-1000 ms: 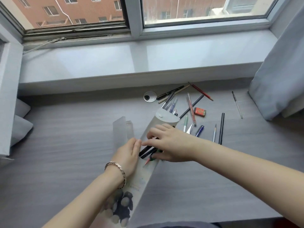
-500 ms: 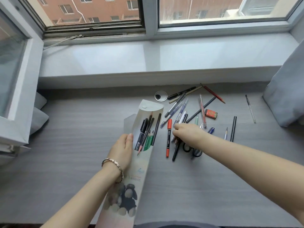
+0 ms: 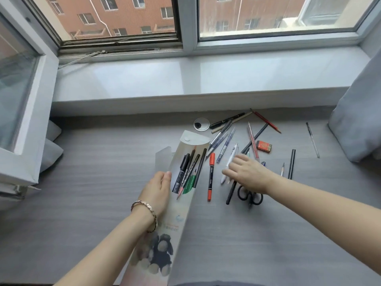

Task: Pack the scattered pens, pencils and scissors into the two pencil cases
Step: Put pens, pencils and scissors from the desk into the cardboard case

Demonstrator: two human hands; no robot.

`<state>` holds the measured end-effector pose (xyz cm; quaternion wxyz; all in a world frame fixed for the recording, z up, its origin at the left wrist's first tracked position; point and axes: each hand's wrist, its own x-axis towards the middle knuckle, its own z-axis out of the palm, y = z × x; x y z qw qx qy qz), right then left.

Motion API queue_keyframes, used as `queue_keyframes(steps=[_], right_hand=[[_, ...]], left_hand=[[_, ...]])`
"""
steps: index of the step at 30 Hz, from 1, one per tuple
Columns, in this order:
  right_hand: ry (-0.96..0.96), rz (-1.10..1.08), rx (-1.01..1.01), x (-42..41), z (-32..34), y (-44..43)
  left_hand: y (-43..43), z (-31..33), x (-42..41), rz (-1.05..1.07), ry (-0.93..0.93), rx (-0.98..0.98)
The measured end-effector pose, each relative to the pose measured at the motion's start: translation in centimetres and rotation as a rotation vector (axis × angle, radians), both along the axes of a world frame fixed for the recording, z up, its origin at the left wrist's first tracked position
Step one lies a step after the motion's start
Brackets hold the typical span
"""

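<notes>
A long pale pencil case [image 3: 181, 215] with a sheep picture lies open on the grey desk [image 3: 92, 193]. Several pens and pencils [image 3: 186, 172] lie inside its upper half. My left hand [image 3: 157, 190] grips the case's left edge, thumb on top. A translucent flap [image 3: 162, 156] stands up just behind that hand. To the right, my right hand [image 3: 247, 174] lies over the loose pile with its fingers round a white pen [image 3: 232, 156], whose lower end is blurred. Black scissors [image 3: 250, 197] show partly under that wrist. An orange marker [image 3: 210, 176] lies between case and hand.
More pens and pencils [image 3: 253, 141] fan out toward the sill, with a red eraser box [image 3: 264, 145], a black pen [image 3: 291, 164] and a clear pen [image 3: 313, 140] further right. A curtain [image 3: 354, 120] hangs at right. An open window sash [image 3: 24, 112] juts in at left.
My right hand left the case, moved right to the loose pens and now has the white pen. The pens inside the case are uncovered. My left hand stays on the case's edge.
</notes>
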<state>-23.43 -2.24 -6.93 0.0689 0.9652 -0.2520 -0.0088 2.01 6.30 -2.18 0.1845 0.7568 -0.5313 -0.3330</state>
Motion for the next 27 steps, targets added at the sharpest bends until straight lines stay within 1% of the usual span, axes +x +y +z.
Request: queue_keyframes(steps=[2,3,5,7,10,12,15,17,18,20,22,23,24,27], right_hand=[[-0.173,-0.093,0.042,0.1,1.8,0.2],[-0.222,-0.149,0.069,0.3,3.2,0.5],[-0.251,-0.225,0.086,0.5,5.7,0.9],[-0.205,-0.235,0.067,1.0,7.5,1.6],[-0.188,-0.151,-0.032,2.7,7.5,2.1],[-0.180,-0.062,-0.049,4.2,6.6,2.7],[-0.184,0.090,0.029,6.0,5.8,4.1],[-0.235,0.177,0.152,6.4,5.6,4.8],[-0.283,0.186,0.219,6.4,5.4,5.1],[-0.412,0.124,0.332,5.9,5.4,5.5],[-0.564,0.033,0.376,4.9,5.7,5.7],[-0.595,0.018,0.373,4.4,5.9,5.8],[-0.586,0.027,0.354,4.0,5.9,5.8],[-0.470,0.083,0.320,3.4,5.4,6.0]], left_hand=[[0.0,0.2,-0.1,-0.024,-0.006,0.003],[0.0,0.3,-0.1,-0.046,-0.010,0.007],[0.2,0.2,-0.2,-0.096,-0.014,0.018],[0.4,-0.1,-0.5,-0.148,-0.017,0.030],[0.5,-0.2,-1.5,-0.204,0.004,0.023],[0.4,-0.2,-2.2,-0.231,0.028,0.010],[0.5,-0.2,-2.9,-0.283,0.038,0.007],[0.6,-0.2,-3.1,-0.293,0.059,-0.006],[0.7,-0.2,-3.0,-0.285,0.071,-0.020],[0.6,-0.1,-2.7,-0.247,0.081,-0.038],[0.5,0.0,-2.3,-0.206,0.086,-0.029],[0.4,0.0,-2.2,-0.187,0.085,-0.020],[0.4,-0.1,-2.2,-0.172,0.079,-0.013],[0.4,-0.4,-2.5,-0.177,0.071,0.011]])
